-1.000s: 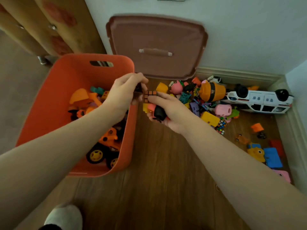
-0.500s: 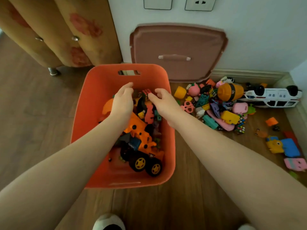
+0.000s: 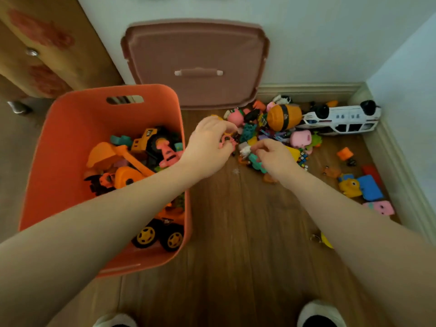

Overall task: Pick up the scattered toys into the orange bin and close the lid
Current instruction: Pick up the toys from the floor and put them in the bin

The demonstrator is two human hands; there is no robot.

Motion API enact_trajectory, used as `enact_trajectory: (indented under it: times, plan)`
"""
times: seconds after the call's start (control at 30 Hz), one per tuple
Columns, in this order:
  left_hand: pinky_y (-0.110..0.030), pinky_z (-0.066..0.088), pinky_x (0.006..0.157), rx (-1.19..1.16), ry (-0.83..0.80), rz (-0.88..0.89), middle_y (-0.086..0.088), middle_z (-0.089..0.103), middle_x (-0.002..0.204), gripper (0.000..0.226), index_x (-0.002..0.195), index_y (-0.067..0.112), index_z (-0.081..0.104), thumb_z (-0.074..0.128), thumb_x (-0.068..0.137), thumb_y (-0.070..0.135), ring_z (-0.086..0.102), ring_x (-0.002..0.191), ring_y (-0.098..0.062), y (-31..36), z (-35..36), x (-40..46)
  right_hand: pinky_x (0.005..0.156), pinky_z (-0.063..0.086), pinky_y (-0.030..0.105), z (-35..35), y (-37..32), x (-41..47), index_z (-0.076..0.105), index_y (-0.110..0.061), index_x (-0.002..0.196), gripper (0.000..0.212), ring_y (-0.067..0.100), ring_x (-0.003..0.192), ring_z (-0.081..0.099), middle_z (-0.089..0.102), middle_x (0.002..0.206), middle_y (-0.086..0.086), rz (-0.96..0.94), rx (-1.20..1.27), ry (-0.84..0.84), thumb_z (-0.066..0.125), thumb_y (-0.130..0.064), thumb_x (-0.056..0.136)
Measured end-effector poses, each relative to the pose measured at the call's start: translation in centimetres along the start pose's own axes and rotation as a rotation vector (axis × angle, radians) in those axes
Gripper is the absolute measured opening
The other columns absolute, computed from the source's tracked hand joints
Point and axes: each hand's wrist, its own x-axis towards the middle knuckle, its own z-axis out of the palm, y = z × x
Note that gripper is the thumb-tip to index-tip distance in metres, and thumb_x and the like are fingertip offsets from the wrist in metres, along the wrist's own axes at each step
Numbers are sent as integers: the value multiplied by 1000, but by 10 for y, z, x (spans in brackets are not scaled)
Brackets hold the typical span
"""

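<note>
Your orange bin (image 3: 70, 147) stood on the wood-grain floor (image 3: 247, 232), smooth-walled plastic with rounded corners and a slot handle, half full of hard plastic toys – a yellow-wheeled truck (image 3: 162, 234) nearest you, a pink star figure (image 3: 168, 153) deeper in. Behind the bin its dusty-pink lid (image 3: 195, 62) leaned on the wall, flat, with a bar handle. Right of the bin lay the scattered toys (image 3: 278, 135), a glossy jumble. Your left hand (image 3: 208, 147), just beside the bin's right wall, had its fingers curled around a small pink ringed piece (image 3: 227, 140). Your right hand (image 3: 274, 158), farther right, pinched small pieces, one of them a teal toy (image 3: 256, 162). Farthest from the bin, an upturned white toy bus (image 3: 342, 119) lay against the skirting – long and boxy.
</note>
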Motion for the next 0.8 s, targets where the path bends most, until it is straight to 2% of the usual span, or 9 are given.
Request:
enact_trajectory:
  times: [0.1,0.2,0.37,0.5,0.6,0.67,0.73,0.8]
  plan:
    - [-37,42,99,102,-298,-47,-10,55,124,42,128,11,50,51,87,21,50,116,-27,21,42,23,72,39,28,-24,48,9,61,-8,112,27,28,107,55,59,121,14,97,-107,-19,40,-8,96]
    - [-42,44,96,217,-435,-145,-12,47,134,48,135,11,39,51,90,23,49,119,-29,24,75,46,78,39,30,-39,77,22,55,-5,125,33,32,114,52,55,129,17,131,-200,-60,39,-6,95]
    - [-46,42,99,347,-486,-275,-14,28,148,61,145,14,24,52,91,21,41,128,-35,-13,120,77,95,38,37,-42,97,64,45,-4,135,43,36,125,43,44,139,19,37,-353,-74,50,-14,93]
    - [-46,48,91,436,-474,-394,-12,15,153,73,148,27,12,54,89,20,41,126,-36,-40,146,84,105,35,43,-28,94,93,43,-8,136,45,35,130,37,39,143,16,-268,-555,-13,51,-18,93]
    - [-46,46,93,508,-471,-294,-9,2,157,84,148,39,0,58,88,25,29,135,-36,-44,157,94,105,37,46,-18,91,109,50,-8,131,43,37,128,43,46,139,19,-490,-739,98,56,-26,92]
    - [-50,40,101,563,-493,-234,-9,-4,158,87,148,39,0,61,87,30,18,140,-36,-46,162,100,113,25,44,-13,86,115,36,-10,142,53,33,139,30,32,150,16,-507,-816,-16,51,-28,94]
    - [-54,30,108,594,-512,-208,-10,-5,158,82,149,36,9,62,86,34,9,142,-36,-47,167,105,117,15,42,-7,83,120,17,-14,149,70,30,144,15,15,158,12,-423,-831,-168,50,-39,93]
    - [-57,21,111,592,-503,-214,-12,-2,157,73,146,29,24,62,85,36,3,144,-34,-50,171,109,116,15,43,0,78,126,17,-16,149,83,33,143,16,15,157,12,-336,-862,-228,55,-53,85]
